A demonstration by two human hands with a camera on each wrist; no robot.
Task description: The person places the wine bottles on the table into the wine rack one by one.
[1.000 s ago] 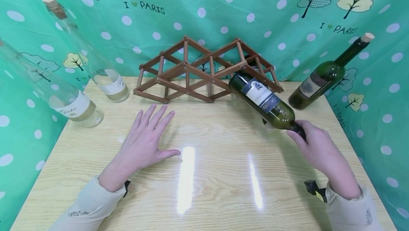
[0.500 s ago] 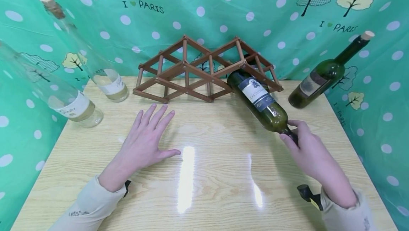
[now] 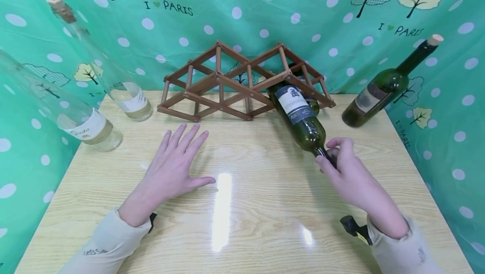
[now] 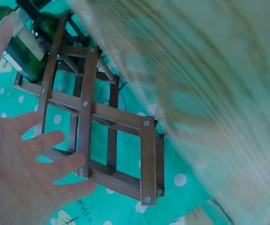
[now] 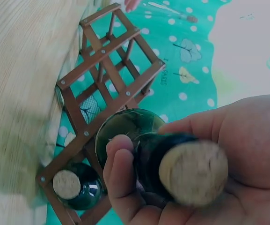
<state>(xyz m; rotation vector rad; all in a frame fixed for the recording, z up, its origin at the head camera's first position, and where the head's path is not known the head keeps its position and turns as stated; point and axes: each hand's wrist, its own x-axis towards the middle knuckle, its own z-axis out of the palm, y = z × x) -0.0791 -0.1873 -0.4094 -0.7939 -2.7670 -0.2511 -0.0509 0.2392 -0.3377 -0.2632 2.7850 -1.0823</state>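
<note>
My right hand grips a green wine bottle by its neck. The bottle tilts, its base end inside the right part of a brown wooden wine rack and its neck toward me. In the right wrist view the fingers curl round the neck below a cork. A second corked green bottle lies in a lower compartment of the rack, mostly hidden by the held one in the head view. Spread flat over the table's left side, my left hand holds nothing; its fingers point toward the rack.
Another corked green bottle stands at the table's right back. Two clear bottles with white labels, one nearer and one farther back, stand at the left. A green patterned cloth surrounds the wooden table.
My right hand has moved left with the wine bottle, bringing it more in line with the rack and its base farther inside. The left hand has stayed nearly still.
</note>
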